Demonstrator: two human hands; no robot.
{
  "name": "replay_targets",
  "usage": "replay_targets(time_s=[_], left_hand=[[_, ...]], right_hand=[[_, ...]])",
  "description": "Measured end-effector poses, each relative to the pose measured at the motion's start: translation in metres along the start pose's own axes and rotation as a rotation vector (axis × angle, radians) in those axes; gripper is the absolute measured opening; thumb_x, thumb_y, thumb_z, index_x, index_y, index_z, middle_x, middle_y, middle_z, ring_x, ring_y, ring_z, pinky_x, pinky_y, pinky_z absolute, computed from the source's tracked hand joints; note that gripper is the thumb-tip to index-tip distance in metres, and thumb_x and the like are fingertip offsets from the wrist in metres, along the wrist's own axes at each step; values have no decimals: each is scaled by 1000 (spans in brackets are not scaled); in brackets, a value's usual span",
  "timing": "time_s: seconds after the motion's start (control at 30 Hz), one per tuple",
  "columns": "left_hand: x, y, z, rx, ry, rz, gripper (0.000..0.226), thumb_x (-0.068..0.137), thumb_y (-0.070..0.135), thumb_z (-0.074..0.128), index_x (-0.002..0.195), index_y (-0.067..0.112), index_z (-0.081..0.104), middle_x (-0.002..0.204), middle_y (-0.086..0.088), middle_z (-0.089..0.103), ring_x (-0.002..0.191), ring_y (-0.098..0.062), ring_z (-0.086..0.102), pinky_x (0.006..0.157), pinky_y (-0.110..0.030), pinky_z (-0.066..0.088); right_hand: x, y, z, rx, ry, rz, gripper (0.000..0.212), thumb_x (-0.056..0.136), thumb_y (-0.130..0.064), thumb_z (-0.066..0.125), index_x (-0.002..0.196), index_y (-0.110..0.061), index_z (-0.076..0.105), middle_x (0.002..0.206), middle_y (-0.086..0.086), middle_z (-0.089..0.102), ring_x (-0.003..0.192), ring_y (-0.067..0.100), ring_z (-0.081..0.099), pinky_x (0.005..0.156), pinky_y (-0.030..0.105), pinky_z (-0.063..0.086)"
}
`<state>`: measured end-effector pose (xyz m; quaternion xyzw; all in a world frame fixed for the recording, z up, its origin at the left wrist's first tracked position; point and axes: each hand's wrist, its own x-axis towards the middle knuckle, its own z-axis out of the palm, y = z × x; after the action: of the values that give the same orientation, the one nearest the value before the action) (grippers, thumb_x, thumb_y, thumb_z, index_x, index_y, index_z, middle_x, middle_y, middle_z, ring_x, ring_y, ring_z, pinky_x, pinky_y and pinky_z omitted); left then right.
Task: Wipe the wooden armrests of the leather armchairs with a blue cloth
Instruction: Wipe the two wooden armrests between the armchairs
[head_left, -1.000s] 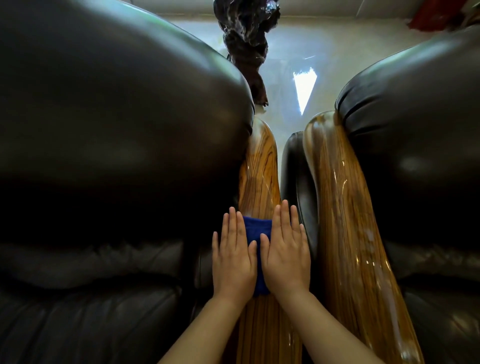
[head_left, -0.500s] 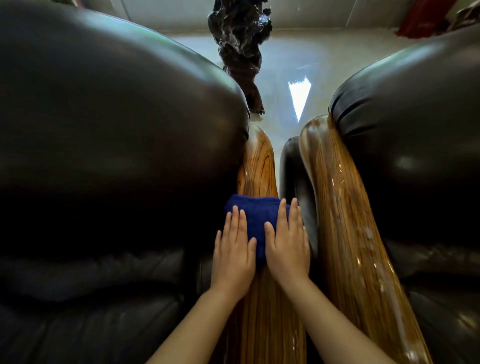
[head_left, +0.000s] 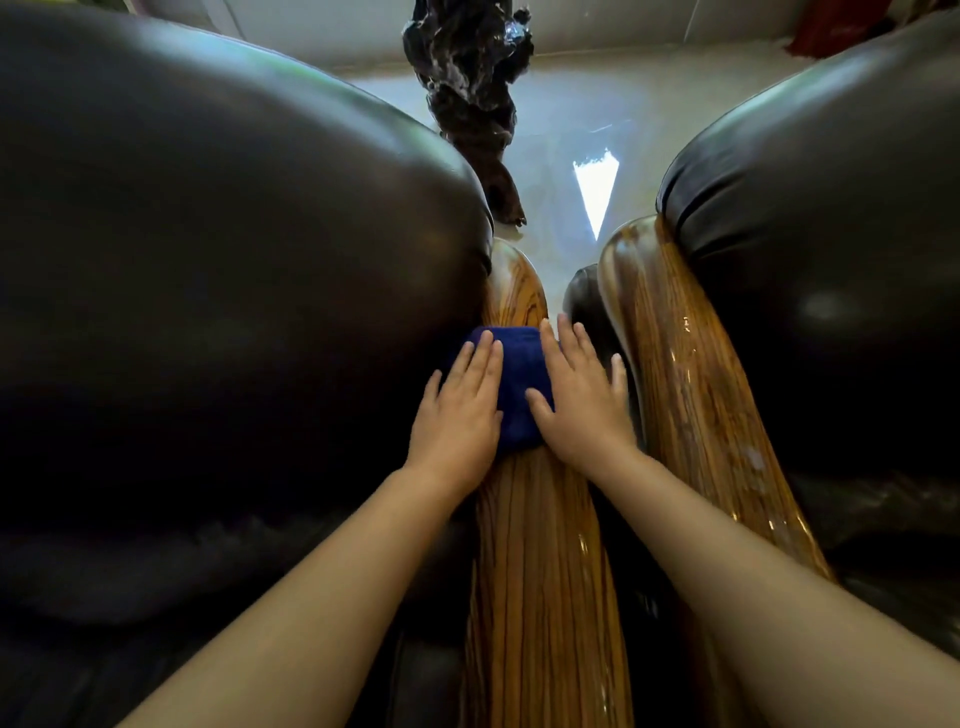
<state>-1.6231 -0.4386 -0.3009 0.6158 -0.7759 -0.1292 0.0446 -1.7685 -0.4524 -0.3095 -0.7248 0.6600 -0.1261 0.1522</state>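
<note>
Cloth (head_left: 519, 384) — folded, blue, lying across the left chair's armrest (head_left: 535, 571). Left hand (head_left: 457, 410) and right hand (head_left: 576, 400) press flat on it, fingers extended, not gripping; cloth shows between the thumbs. Risk: the rail is rounded and glossy — with no real grip, the cloth may slide off sideways into the gap beside the right armrest (head_left: 696, 395), not yet reached.

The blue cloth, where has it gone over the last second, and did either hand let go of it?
Both hands pushed the blue cloth forward along the left wooden armrest, towards its far rounded end. Left hand and right hand stayed pressed flat on it. The right armrest stayed untouched.
</note>
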Motion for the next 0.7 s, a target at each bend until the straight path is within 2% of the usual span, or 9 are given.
replay_targets(time_s=[0.1,0.3,0.47,0.6,0.7], left_hand=[[6,-2,-6,-138,-104,25,68,94,21,43,146,11,0,158,-4,-4,145,-16,-1,118,-35,13],[40,-2,-20,-169,-135,1,70,91,13,51,146,7,8,158,-9,5,145,-19,7,115,-25,5],[30,-1,-23,-228,-16,-30,65,86,10,59,143,14,28,154,-4,27,141,-18,25,113,-26,17],[5,6,-17,-108,68,-4,55,85,16,61,136,20,43,146,1,43,134,-16,39,109,-32,32],[-15,8,-18,-47,103,16,46,82,28,63,127,26,54,130,5,59,119,-16,54,97,-33,44]], right_hand=[[2,13,-8,61,-126,-94,68,91,-31,48,146,-19,10,158,-1,10,144,14,6,115,42,10],[39,10,-17,107,-249,-97,66,93,-29,49,146,-15,13,157,4,14,143,20,14,114,36,18],[36,11,-28,111,-236,-42,59,89,-31,56,142,-21,31,144,11,43,126,29,45,102,40,38],[14,12,-33,16,-138,-100,53,83,-38,62,132,-24,47,127,7,60,112,25,57,93,39,46],[2,16,-44,-27,-204,-173,47,79,-38,66,123,-27,56,116,3,66,102,21,60,80,31,45]])
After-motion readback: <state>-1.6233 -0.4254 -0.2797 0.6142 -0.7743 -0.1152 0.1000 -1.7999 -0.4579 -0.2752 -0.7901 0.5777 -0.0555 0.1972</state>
